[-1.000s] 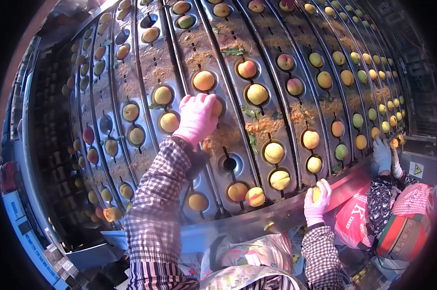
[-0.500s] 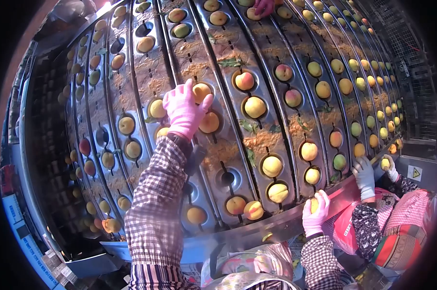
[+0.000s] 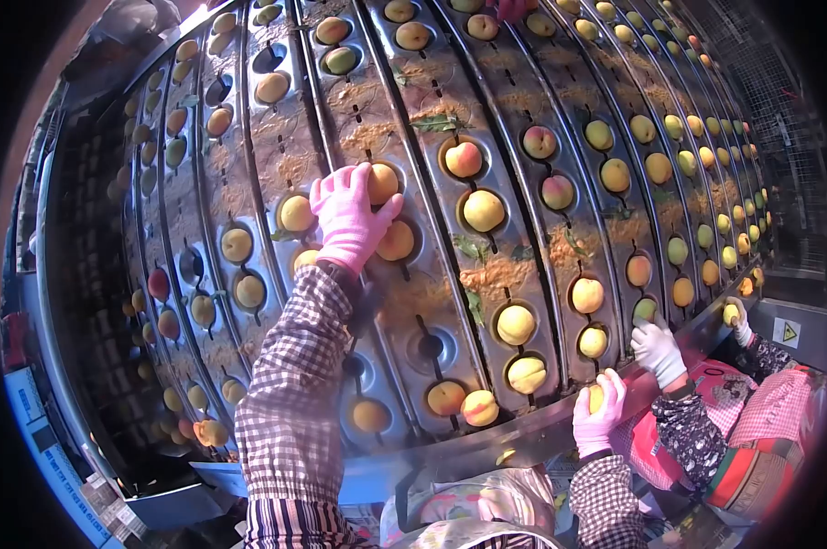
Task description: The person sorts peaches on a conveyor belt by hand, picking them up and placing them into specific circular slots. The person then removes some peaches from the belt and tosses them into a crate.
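Dressed in a pink glove and checked sleeve, my left hand (image 3: 347, 218) reaches over the metal cup tray. Its thumb and fingers are around a yellow peach (image 3: 382, 184) sitting in a cup. Another peach (image 3: 395, 241) lies just below the thumb, and a yellow peach (image 3: 296, 213) rests left of the fingers. At the tray's near edge, my right hand (image 3: 602, 416), also pink-gloved, is closed around a peach (image 3: 596, 399) that its fingers partly cover. Close by, in cups, are two yellow peaches (image 3: 527, 375) (image 3: 593, 342).
Rows of cups hold several peaches, with leaves (image 3: 434, 123) and orange pulp (image 3: 500, 274) smeared between them. A metal rail (image 3: 486, 437) runs along the near edge. A co-worker's white-gloved hand (image 3: 659, 354) touches a green peach (image 3: 645, 310); another gloved hand (image 3: 739, 320) holds a peach at far right.
The cup rows and my left hand appear slightly lower in view. The co-worker's white-gloved hand has moved left and down to the green peach. My right hand still holds its peach.
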`<act>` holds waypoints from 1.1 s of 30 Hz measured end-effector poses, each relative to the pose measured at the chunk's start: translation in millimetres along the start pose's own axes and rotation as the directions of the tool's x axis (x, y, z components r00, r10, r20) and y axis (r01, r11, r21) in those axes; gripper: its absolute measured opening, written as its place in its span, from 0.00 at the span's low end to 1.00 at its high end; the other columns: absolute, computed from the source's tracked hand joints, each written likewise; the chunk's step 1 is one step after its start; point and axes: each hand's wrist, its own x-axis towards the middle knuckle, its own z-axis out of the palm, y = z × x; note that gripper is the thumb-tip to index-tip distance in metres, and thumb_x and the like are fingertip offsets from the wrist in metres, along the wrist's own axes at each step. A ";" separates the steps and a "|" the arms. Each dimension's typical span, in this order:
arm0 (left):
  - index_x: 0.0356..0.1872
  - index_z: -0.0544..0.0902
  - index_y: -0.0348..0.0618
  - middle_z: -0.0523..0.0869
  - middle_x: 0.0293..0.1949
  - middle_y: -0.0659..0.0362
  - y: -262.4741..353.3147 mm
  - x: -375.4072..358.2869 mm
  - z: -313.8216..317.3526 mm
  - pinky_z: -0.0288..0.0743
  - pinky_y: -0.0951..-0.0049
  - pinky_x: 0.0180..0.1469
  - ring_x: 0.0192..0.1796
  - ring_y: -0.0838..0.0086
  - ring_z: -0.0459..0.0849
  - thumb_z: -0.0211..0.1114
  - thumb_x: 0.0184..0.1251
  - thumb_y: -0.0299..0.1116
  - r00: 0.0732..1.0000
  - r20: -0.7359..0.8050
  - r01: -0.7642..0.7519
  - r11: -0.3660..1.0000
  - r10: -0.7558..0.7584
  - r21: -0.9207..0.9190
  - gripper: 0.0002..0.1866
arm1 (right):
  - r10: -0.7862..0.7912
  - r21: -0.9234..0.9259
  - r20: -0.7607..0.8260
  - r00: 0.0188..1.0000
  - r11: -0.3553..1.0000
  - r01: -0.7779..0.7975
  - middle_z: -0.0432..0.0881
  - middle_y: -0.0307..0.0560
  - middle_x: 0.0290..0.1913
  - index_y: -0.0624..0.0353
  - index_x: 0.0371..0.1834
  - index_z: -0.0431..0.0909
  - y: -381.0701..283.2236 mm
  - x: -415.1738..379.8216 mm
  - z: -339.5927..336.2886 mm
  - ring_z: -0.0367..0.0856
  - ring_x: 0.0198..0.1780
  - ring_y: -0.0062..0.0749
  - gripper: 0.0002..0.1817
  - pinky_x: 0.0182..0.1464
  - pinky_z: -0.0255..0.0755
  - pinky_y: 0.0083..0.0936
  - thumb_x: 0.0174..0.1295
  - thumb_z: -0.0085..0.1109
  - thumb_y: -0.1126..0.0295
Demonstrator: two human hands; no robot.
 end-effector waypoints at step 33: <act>0.63 0.79 0.47 0.84 0.55 0.51 -124.0 -78.9 -64.3 0.69 0.51 0.63 0.60 0.52 0.80 0.72 0.64 0.49 0.999 -0.044 0.021 0.982 -0.030 -0.188 0.30 | -0.017 -0.015 -0.010 1.000 1.000 0.017 0.78 0.60 0.60 0.61 0.55 0.76 -113.5 -70.6 37.9 0.80 0.59 0.57 0.22 0.63 0.76 0.48 0.56 0.69 0.74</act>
